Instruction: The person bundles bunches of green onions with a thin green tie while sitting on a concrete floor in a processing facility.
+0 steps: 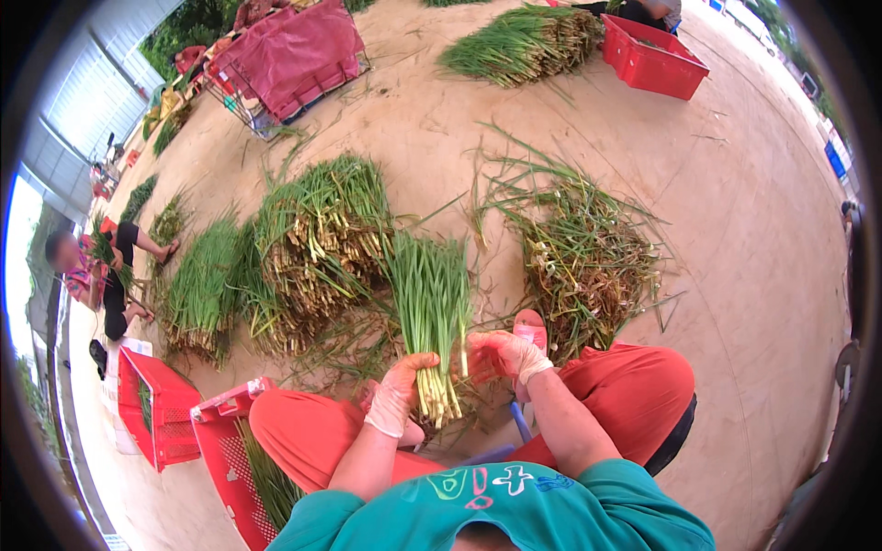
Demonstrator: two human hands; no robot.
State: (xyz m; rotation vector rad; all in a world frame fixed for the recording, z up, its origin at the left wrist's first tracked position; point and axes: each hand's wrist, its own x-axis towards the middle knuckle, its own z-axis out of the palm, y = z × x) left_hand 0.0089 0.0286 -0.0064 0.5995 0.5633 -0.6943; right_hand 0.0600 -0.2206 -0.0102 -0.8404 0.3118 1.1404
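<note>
Through my feed I can read no lettering; I see coloured outline symbols [480, 478] across the teal shirt [560, 514].

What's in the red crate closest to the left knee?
Long green leafy stalks lie inside the red crate. The left trouser leg and teal shirt hide part of it; its floor and anything beneath the stalks can't be seen.

The head-worn fisheye camera looks down from just above the wearer's teal T-shirt [395, 514], facing forward to the far floor [409, 55].
</note>
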